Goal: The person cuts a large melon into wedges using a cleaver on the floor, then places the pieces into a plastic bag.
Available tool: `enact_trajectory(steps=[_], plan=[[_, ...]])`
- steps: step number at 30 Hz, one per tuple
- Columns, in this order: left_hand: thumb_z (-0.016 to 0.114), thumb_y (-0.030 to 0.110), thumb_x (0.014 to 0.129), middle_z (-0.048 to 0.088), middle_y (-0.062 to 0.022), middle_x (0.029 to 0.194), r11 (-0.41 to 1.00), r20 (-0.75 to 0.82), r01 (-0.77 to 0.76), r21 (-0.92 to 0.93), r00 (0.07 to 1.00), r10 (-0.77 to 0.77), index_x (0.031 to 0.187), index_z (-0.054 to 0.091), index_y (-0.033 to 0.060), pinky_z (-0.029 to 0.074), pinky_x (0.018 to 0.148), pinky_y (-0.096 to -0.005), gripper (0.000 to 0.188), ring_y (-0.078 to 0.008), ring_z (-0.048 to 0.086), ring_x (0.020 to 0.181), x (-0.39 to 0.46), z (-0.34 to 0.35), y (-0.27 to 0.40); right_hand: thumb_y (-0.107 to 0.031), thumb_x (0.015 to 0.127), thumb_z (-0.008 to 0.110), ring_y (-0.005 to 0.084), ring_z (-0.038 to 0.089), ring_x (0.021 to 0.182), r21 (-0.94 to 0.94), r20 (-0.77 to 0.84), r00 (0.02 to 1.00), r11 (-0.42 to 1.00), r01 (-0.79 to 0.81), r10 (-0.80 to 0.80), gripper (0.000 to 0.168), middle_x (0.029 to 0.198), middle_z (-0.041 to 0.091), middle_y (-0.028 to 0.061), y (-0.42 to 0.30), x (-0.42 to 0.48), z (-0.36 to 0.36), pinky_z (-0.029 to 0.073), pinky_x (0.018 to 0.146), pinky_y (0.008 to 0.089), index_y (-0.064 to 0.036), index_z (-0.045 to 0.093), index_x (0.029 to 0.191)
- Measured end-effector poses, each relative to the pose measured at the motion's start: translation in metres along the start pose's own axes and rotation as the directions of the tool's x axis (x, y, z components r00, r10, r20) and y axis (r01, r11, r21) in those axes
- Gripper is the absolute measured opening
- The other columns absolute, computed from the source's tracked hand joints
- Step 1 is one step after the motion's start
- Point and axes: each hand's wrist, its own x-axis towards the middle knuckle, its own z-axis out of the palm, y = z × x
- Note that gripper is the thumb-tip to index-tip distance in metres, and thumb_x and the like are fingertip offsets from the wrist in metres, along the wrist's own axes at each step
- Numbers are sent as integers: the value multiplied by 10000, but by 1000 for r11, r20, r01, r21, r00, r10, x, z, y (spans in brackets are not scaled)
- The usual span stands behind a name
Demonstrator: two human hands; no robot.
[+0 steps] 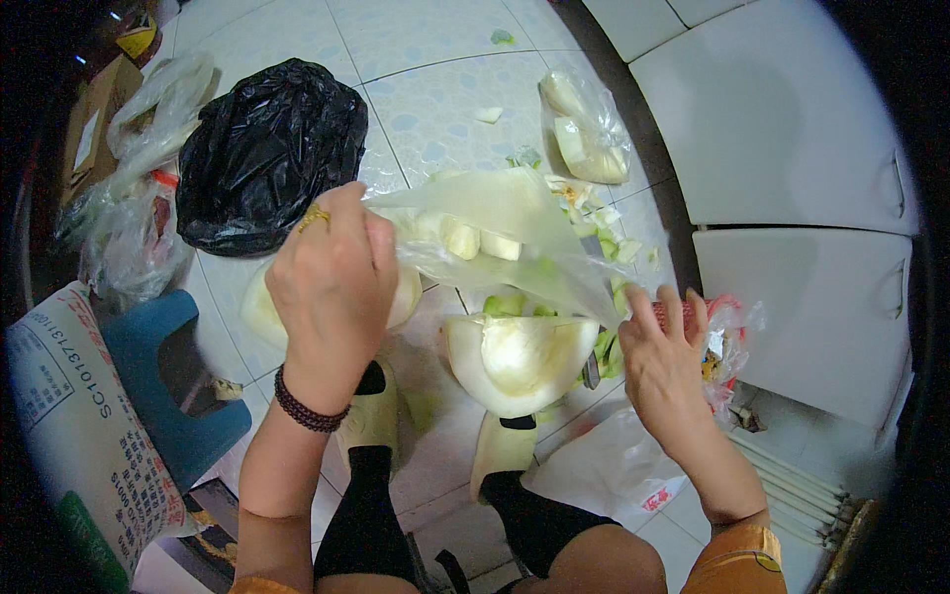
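Between my two hands a clear plastic bag [512, 200] is stretched open over the floor, with pale chunks [460, 237] of a melon or gourd inside. My left hand [334, 260] is closed on the bag's left edge. At the bag's right end is my right hand [666, 356], its fingers curled near the film; whether they pinch it I cannot tell. Below the bag lies a large hollowed piece of pale melon or gourd [523, 364]. Another big pale piece [260, 304] is partly hidden behind my left hand. A knife [591, 371], mostly covered, lies among green peelings [610, 353].
A black plastic bag [274, 156] stands at the upper left, near a blue plastic stool [159, 319] and a printed sack [89, 445]. A tied bag of pale pieces [586, 130] lies by the white cabinets [779, 134]. A red basket [724, 319] is at right.
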Motion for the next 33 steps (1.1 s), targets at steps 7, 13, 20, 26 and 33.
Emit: enact_trajectory(steps=[7, 13, 20, 26, 33], plan=[[480, 181, 919, 614, -159, 662, 796, 326, 397, -457, 907, -266, 928, 565, 8, 454, 528, -356, 193, -284, 624, 616, 1, -7, 7, -107, 577, 673, 322, 382, 1211, 726, -164, 986, 673, 139, -27, 168, 1136, 489, 105, 15, 17, -13, 194, 1045, 517, -39, 526, 620], [585, 70, 849, 615, -90, 753, 760, 316, 282, -586, 943, -106, 1032, 546, -1, 472, 569, -264, 200, -163, 616, 649, -6, -13, 30, -120, 620, 695, 338, 403, 1237, 917, -349, 935, -182, 354, 59, 200, 1084, 576, 104, -4, 37, 20, 171, 1059, 482, -65, 503, 609], [565, -9, 659, 558, -141, 828, 995, 282, -47, -86, 957, 69, 985, 542, 7, 463, 702, -399, 327, -342, 557, 748, -19, -23, 18, -209, 697, 651, 355, 609, 952, 681, -201, 964, -682, 265, 174, 224, 733, 645, 120, -2, 8, 35, 236, 1043, 484, -113, 450, 670], [598, 38, 723, 590, -149, 736, 995, 478, -28, 91, 878, -19, 892, 564, 12, 469, 642, -415, 175, -327, 593, 691, -20, -30, 7, -214, 717, 643, 341, 555, 1058, 630, -164, 919, -679, 378, 359, 297, 1029, 591, 219, 2, 2, 42, 318, 1016, 464, -15, 560, 922], [652, 78, 774, 609, -145, 748, 874, 414, -20, -486, 875, 250, 850, 587, 28, 473, 567, -349, 112, -272, 596, 623, -21, -46, 57, -187, 693, 671, 325, 486, 968, 903, -315, 946, 331, 275, 72, 711, 951, 507, 159, -45, 52, 24, 387, 848, 396, -125, 422, 1356]])
